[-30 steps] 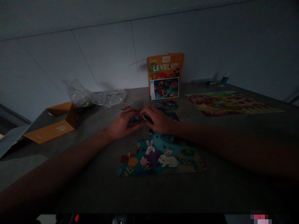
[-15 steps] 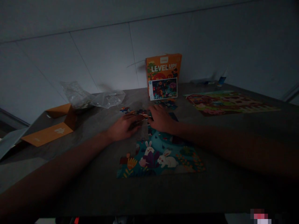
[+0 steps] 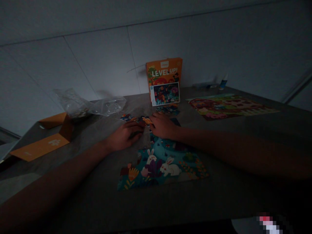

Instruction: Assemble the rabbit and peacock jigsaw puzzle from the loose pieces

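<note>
Orange pieces (image 3: 147, 121) are now showing mid-frame as the left hand (image 3: 124, 135) and right hand (image 3: 163, 126) are resting parted, baring the work, fingers curled, grip unclear.

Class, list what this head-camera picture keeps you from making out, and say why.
Head view: the part of the puzzle under the right hand, which covers it.
Head view: whether the left hand grips a piece; its own back and dim light hide this.
Head view: the lower front of the orange box, behind the picture card.
Head view: the label of the bottle, too small to read.
</note>
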`<move>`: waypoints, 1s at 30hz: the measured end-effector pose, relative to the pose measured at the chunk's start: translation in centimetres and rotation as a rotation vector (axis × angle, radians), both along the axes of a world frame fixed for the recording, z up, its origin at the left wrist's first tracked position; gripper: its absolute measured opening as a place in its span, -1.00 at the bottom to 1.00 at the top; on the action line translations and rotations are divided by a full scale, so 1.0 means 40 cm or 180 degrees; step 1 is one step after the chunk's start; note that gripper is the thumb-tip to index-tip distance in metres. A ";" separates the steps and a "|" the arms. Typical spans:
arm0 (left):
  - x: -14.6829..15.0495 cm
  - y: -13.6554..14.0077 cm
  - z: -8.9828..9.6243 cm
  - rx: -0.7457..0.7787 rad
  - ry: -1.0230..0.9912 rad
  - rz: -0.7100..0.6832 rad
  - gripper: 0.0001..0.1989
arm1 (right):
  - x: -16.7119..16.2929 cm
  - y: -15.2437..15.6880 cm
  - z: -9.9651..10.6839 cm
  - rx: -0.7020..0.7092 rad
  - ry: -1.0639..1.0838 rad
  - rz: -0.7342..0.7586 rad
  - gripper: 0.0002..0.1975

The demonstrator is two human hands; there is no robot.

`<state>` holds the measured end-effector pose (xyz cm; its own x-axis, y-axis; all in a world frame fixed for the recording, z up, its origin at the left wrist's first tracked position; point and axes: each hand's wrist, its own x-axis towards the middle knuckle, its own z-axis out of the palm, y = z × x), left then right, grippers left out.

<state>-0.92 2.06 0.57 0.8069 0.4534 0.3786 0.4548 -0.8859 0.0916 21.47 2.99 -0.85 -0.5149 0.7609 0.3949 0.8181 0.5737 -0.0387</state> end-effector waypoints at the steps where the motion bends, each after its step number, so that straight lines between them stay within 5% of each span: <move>1: 0.000 0.000 0.000 0.0000 0.0015 -0.0002 -0.77 | 0.000 0.000 0.000 -0.0004 0.0003 0.0008 -0.76; 24: -0.004 0.000 -0.003 0.0089 -0.0413 0.0484 -0.79 | -0.001 0.014 -0.003 -0.0137 0.1147 0.0479 -0.65; 30: -0.004 -0.011 -0.001 -0.0014 -0.0810 0.0636 -0.72 | -0.006 0.001 -0.001 0.0024 0.1111 0.1341 -0.80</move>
